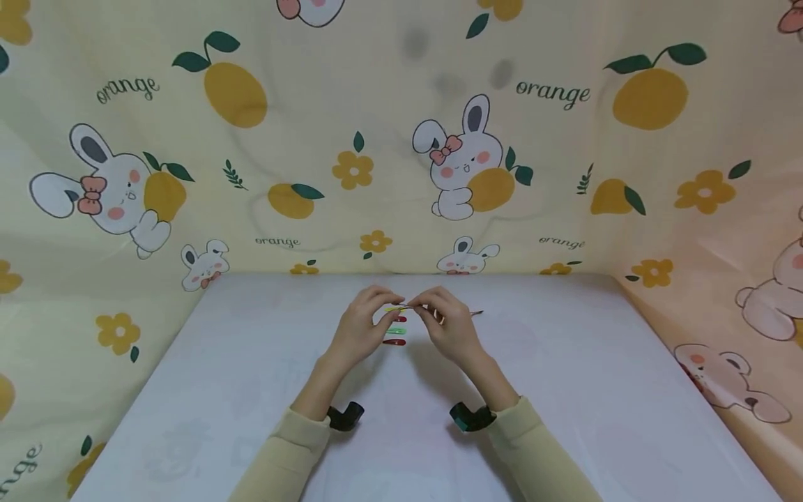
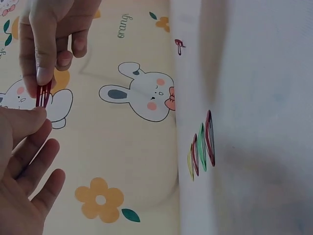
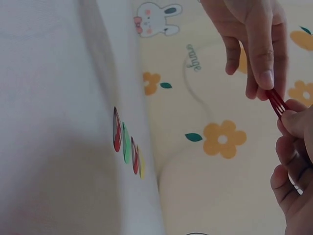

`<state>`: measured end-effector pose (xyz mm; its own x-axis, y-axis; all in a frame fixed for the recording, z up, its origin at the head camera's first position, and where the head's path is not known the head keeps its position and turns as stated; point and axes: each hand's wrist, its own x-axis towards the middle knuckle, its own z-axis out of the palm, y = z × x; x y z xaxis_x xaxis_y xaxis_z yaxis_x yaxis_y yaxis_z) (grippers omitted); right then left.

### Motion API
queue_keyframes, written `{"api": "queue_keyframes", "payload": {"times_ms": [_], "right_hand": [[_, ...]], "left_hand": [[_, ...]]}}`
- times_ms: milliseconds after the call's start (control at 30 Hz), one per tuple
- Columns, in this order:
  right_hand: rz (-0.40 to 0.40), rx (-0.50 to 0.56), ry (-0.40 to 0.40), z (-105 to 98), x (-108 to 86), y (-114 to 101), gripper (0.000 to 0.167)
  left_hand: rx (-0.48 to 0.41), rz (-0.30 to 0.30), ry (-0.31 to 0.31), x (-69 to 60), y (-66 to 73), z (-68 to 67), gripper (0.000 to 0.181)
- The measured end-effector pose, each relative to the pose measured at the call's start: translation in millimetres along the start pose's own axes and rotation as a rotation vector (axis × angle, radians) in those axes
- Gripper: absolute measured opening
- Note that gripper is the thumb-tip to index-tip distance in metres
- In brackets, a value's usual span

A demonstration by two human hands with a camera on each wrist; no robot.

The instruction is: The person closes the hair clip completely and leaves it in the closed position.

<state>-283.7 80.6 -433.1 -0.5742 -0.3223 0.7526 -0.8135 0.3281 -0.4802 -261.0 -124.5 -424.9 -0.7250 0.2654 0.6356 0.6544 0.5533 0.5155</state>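
A cloth (image 1: 376, 90) printed with rabbits, oranges and flowers runs from the left side across the back and down the right, around a white worktop (image 1: 219, 390). From the left, a pale sleeve (image 1: 285, 446) leads to a wrist with a black camera (image 1: 346, 417), then to the left hand (image 1: 362, 326). Its thumb and a finger pinch 1 end of a red hair clip (image 2: 43, 95), with barely any gap beyond the clip's thickness; its other fingers lie bent, clear of the clip.

Right of and partly below that hand, 4 clips lie in a row on the worktop: the yellow clip (image 1: 394, 309) farthest from the person, then a red one, the green clip (image 1: 396, 331), and another red one nearest.

The held red clip spans the 2 hands above the worktop, narrow slits showing along it. The right hand (image 1: 448, 329) pinches its other end, closed just as tightly. A 2nd black camera (image 1: 473, 417) and sleeve (image 1: 539, 446) follow below. Just right of the right hand, a small red item (image 1: 477, 312) lies on the worktop.
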Motion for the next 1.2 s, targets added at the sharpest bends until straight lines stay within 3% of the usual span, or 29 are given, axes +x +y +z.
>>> {"api": "queue_keyframes", "payload": {"times_ms": [467, 733, 1200], "right_hand": [[0.002, 0.007, 0.002, 3.5, -0.6, -5.1, 0.011], [0.025, -0.011, -0.001, 3.9, -1.3, -5.0, 0.015], [0.083, 0.031, -0.072, 2.8, -3.3, -5.3, 0.016]], "left_hand": [[0.005, -0.055, 0.019, -2.5, 3.3, -1.4, 0.009], [-0.01, -0.055, 0.035, -2.9, 4.0, 1.2, 0.011], [-0.012, -0.013, 0.061, -4.4, -2.0, 5.0, 0.021]]}}
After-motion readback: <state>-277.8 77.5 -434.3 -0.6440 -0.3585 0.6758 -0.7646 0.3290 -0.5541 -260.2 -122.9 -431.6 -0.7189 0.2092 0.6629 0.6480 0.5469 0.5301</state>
